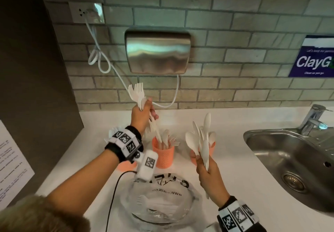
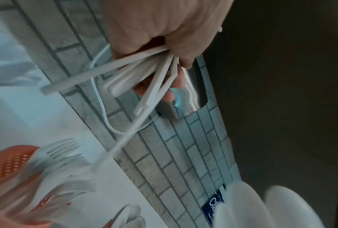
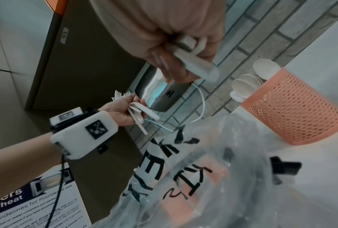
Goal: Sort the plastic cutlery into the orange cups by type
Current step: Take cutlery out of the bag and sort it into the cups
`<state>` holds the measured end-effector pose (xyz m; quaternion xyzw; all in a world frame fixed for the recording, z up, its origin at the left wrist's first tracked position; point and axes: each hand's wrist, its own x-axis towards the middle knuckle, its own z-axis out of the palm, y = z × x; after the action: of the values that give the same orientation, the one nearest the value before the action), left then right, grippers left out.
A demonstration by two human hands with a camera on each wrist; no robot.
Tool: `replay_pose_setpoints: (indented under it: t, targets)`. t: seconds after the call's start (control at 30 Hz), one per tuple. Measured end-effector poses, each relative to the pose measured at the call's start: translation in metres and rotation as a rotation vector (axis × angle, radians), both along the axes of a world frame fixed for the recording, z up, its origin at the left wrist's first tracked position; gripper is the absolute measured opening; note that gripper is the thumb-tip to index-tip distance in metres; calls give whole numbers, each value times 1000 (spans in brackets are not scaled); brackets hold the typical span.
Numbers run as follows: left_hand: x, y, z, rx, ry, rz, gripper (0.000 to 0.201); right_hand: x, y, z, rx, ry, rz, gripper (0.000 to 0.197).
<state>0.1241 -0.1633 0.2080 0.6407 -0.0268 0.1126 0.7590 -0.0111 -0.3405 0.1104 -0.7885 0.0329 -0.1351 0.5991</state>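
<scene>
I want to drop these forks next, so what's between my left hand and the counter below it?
In the head view, the orange cup of forks stands on the counter below your left hand, which holds a bunch of forks.

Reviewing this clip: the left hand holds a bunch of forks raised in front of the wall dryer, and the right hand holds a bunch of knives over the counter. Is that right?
Not quite. The right hand holds a bunch of spoons, not knives; the head view shows their rounded bowls. The rest stands: the left hand holds the forks raised in front of the wall dryer.
</scene>
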Motion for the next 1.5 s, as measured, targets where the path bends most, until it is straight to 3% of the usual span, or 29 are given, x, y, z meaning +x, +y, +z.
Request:
replay_pose_setpoints:
  t: [0.17, 0.3, 0.53, 0.67, 1.07, 1.33, 1.5]
  targets:
    - [28, -9, -15, 20, 51, -54, 37, -3, -3, 1, 57, 43, 44, 27]
    - [34, -17, -36, 289, 23, -93, 43, -7, -9, 2, 49, 68, 41, 39]
    - [45, -27, -67, 502, 35, -167, 40, -10, -22, 8, 58, 82, 61, 69]
    - [46, -30, -77, 470, 35, -155, 31, -7, -25, 4, 53, 89, 64, 90]
    - [60, -21, -83, 337, 79, -237, 13, -2, -25, 3, 9, 105, 28, 89]
    - [65, -21, -73, 338, 16, -266, 16, 2, -23, 4, 61, 98, 7, 89]
    - [70, -25, -74, 264, 62, -274, 20, 3, -21, 6, 73, 94, -6, 89]
